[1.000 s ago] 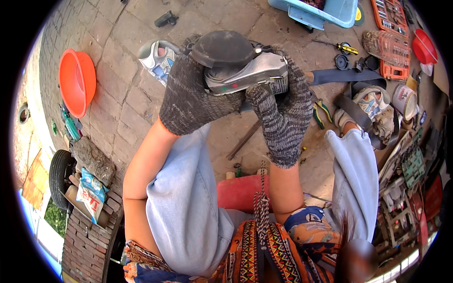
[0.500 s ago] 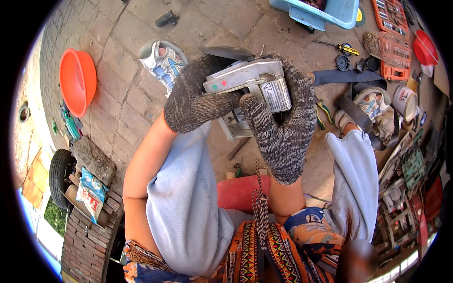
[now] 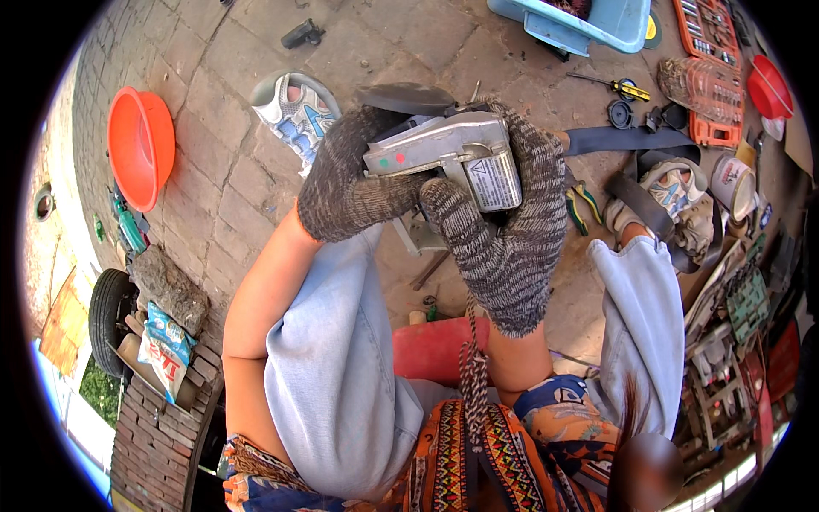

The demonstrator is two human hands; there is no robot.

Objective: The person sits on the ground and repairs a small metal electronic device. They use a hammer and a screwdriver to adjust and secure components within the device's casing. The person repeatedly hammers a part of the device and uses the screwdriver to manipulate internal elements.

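Observation:
A boxy grey metal unit [image 3: 435, 147] is held up between my two hands, above the paving and between my knees. It carries a white warning label and small green and red dots on its side. A dark rounded piece [image 3: 405, 98] shows at its far side. My left hand [image 3: 354, 175], in a dark knitted glove, grips the unit's left end. Round its right end wraps my right hand [image 3: 512, 230], gloved alike, with the thumb near the label. The fingertips behind the unit are hidden. Beneath it, a metal bracket [image 3: 418, 235] is partly seen.
Wide black webbing [image 3: 631, 139] runs rightward from behind my right hand. Pliers [image 3: 584, 207], a screwdriver [image 3: 610, 84] and an orange socket case [image 3: 712, 68] lie on the right. A blue tub [image 3: 589, 30] stands at the back, an orange basin [image 3: 141, 149] at left.
The metal unit has tilted slightly in my hands, and its labelled end faces me a little more. More of the dark rounded piece shows. Both hands keep their hold.

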